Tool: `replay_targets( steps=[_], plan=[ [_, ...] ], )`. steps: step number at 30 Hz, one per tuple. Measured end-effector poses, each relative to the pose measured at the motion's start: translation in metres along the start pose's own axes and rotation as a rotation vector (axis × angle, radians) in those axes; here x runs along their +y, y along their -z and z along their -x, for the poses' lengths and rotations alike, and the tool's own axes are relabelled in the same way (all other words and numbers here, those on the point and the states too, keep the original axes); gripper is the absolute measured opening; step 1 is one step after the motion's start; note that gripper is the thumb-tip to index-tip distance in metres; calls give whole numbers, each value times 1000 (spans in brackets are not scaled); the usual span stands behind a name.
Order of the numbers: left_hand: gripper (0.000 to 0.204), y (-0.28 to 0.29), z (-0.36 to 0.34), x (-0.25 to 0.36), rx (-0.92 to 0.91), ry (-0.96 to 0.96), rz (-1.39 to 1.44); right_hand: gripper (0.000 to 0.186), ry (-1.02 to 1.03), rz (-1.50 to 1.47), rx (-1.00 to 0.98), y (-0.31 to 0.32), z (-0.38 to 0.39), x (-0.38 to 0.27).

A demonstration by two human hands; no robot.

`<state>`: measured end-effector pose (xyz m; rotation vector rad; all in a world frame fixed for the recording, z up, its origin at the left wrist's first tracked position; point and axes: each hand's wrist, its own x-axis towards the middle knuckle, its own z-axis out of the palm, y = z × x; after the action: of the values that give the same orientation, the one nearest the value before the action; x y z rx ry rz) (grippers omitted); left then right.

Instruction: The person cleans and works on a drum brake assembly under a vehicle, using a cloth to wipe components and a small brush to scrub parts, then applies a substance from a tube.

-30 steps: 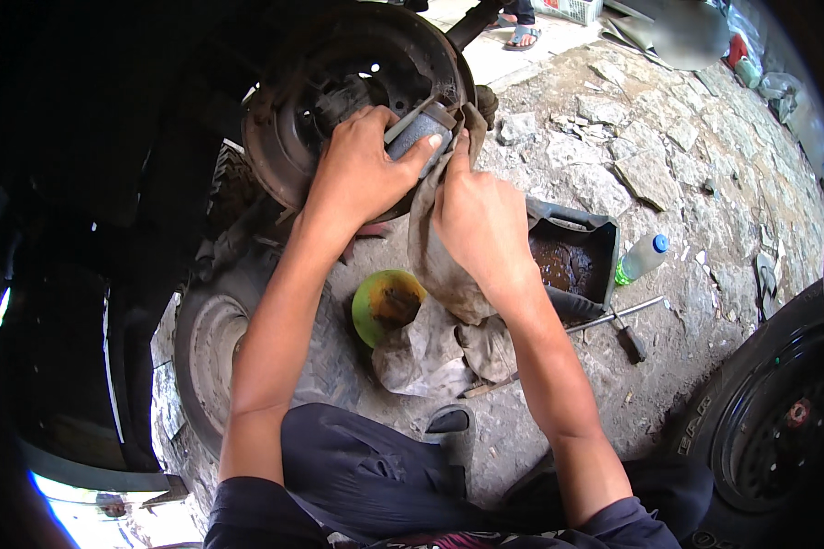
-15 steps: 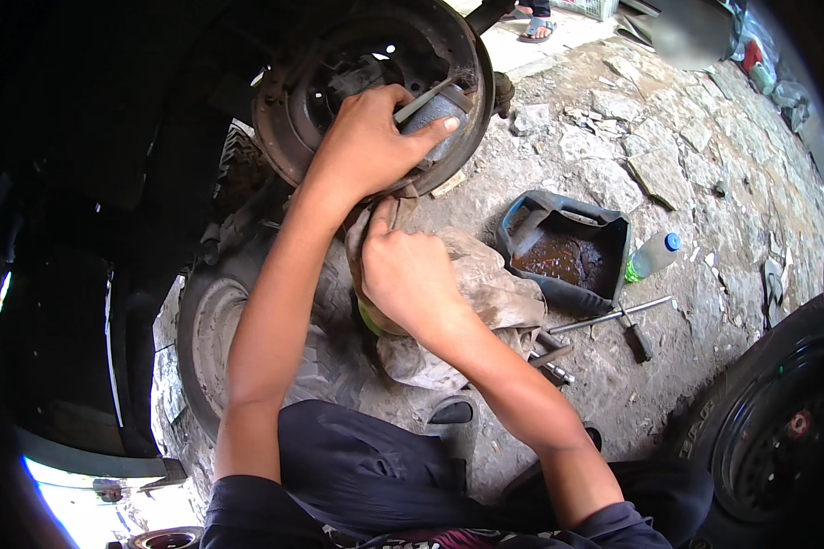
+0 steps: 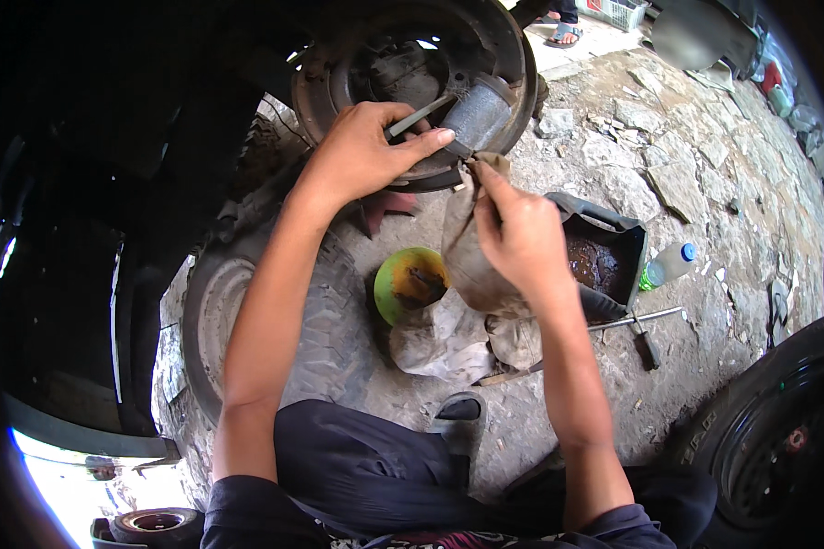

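Rough stone ground (image 3: 732, 220), strewn with chips, spreads across the right side; grit picked up by anything dropped there could spoil a clean surface. On the left stands a dark vehicle (image 3: 73, 274), its detail lost in shadow. One tyre (image 3: 719, 416) is at near right; a second, muddy tyre (image 3: 325, 320) is left of centre, below the left forearm. At the far middle is the round drum (image 3: 316, 105), whose metal edge might scrape a knuckle if a hand slipped. A dirty rag (image 3: 471, 261) hangs in front of it, and its loose tail could snag or smear grime. Right of that sits a tub (image 3: 628, 252) of brown liquid, likely to slop if the right arm knocked it.

At the drum's near right edge is the curved grey pad (image 3: 481, 114). The left grip (image 3: 375, 151) is closed on its left edge, thumb showing, most fingertips hidden; so one-sided a hold may let the pad twist or drop. The right grip (image 3: 526, 233) pinches the rag just below it. Left of the rag, a green bowl (image 3: 389, 293) could tip if the cloth dragged against it.
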<state>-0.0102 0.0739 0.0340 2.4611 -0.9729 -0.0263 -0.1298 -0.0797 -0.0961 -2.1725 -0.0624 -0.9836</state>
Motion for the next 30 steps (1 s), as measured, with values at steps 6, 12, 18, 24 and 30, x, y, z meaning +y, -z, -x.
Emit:
replay_targets(
  steps=[6,12,18,24,30],
  plan=[
    [46,0,0,-5,24,-31,-62,56,-78,46,58,-47,18,-14],
    [47,-2,-5,2,-3,10,-62,58,-131,113,-9,-60,20,-36],
    [52,-3,-6,4,0,-34,-24,54,-144,99,-248,-85,17,-65],
    [47,-3,-4,5,-16,-21,-67,41,-28,-707,-380,-63,3,-34],
    [48,1,-6,4,-57,28,22,35,-130,-489,4,12,15,7]
  ],
)
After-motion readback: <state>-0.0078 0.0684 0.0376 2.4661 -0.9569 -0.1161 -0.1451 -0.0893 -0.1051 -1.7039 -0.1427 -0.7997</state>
